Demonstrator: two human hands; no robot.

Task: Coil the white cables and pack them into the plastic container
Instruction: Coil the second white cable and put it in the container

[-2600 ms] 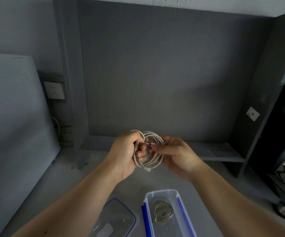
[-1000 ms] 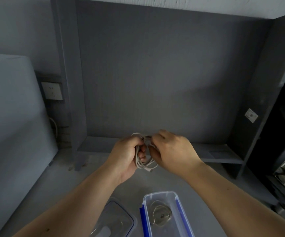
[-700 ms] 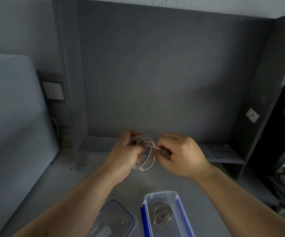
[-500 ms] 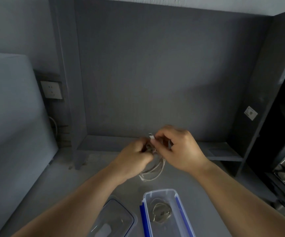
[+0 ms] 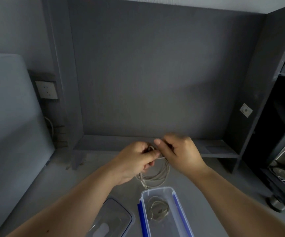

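Both hands are working above the grey desk (image 5: 70, 177), meeting at the top of a white cable (image 5: 157, 178) whose loops are hanging down between them. The left hand (image 5: 134, 159) is closing around the top of the coil, fingers curled and thumb pressing on the strands; the right hand (image 5: 179, 151) is pinching the cable near the same spot, index finger and thumb drawn together — motion blur is making it hard to say whether it is holding the cable's end or just a strand. A plug end is dangling at the bottom of the loops, just above the open plastic container (image 5: 177, 206), a clear box with blue clips along its long sides. Inside it a second coiled cable (image 5: 158, 210) is lying flat on the bottom. The clear lid (image 5: 111, 219) is sitting just left of the container. A wall socket (image 5: 46, 89) is showing on the left, and a small white sticker (image 5: 246, 110) on the right panel — any writing on it is too small to read.
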